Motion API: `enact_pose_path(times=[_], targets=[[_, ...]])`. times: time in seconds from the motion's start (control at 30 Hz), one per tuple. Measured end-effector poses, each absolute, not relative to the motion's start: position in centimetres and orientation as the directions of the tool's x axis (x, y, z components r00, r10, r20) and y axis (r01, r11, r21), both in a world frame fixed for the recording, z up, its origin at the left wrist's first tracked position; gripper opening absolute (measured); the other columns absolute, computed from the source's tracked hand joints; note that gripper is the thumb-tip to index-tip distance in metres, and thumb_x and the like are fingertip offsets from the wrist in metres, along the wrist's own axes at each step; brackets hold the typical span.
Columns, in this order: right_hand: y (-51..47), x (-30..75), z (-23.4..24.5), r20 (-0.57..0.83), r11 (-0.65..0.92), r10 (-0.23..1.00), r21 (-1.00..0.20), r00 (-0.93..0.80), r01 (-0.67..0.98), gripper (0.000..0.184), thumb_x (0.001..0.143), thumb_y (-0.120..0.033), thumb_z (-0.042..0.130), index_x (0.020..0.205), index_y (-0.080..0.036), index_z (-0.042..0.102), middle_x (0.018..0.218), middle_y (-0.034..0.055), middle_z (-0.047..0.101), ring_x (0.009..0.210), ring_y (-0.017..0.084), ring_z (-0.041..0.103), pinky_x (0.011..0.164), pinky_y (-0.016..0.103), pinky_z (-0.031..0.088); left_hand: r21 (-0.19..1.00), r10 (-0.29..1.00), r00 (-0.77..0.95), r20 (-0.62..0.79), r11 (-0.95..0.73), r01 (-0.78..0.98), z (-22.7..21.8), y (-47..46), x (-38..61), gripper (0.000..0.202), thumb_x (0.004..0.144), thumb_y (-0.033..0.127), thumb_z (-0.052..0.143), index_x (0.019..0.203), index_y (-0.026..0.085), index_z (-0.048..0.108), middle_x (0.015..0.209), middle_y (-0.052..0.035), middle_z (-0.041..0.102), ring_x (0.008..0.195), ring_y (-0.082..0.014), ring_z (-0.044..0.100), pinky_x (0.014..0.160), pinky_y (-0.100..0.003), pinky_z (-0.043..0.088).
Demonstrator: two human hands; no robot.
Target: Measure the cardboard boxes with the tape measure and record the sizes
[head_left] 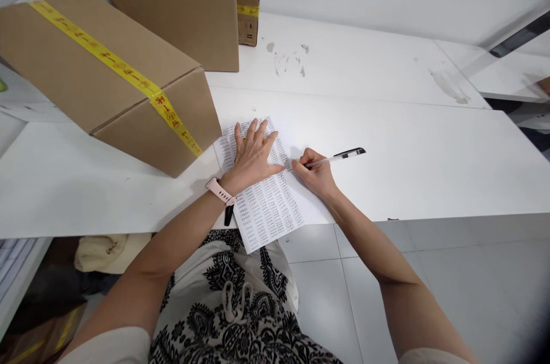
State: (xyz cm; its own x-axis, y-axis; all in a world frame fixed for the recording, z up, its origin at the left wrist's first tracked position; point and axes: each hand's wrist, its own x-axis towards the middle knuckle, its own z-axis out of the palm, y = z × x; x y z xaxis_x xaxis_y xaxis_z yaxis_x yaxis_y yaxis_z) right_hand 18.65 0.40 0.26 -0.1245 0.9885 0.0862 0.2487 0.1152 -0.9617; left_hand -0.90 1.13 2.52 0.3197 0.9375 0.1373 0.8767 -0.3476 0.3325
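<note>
A printed sheet dense with small rows of text lies at the near edge of the white table, its lower end hanging over the edge. My left hand rests flat on the sheet's upper part with fingers spread; a pale watch is on that wrist. My right hand is closed around a clear pen with a black cap, its tip touching the sheet's right edge.
A large cardboard box with yellow tape sits just left of the sheet. Two more cardboard boxes stand behind it. A dark object lies under my left wrist. Grey floor tiles show below the table edge.
</note>
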Motion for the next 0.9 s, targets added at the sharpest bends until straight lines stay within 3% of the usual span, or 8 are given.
enact_pose_path(times=[0.9], targets=[[0.50, 18.78, 0.39, 0.093, 0.115, 0.991, -0.958, -0.095, 0.264, 0.032, 0.074, -0.034, 0.069, 0.061, -0.023, 0.042, 0.056, -0.0058, 0.040, 0.054, 0.010, 0.033, 0.051, 0.026, 0.027, 0.353, 0.940, 0.321, 0.117, -0.341, 0.871, 2.66, 1.07, -0.87, 0.078, 0.081, 0.050, 0.077, 0.147, 0.021, 0.049, 0.167, -0.0195, 0.031, 0.158, -0.0421, 0.016, 0.124, -0.071, -0.002]])
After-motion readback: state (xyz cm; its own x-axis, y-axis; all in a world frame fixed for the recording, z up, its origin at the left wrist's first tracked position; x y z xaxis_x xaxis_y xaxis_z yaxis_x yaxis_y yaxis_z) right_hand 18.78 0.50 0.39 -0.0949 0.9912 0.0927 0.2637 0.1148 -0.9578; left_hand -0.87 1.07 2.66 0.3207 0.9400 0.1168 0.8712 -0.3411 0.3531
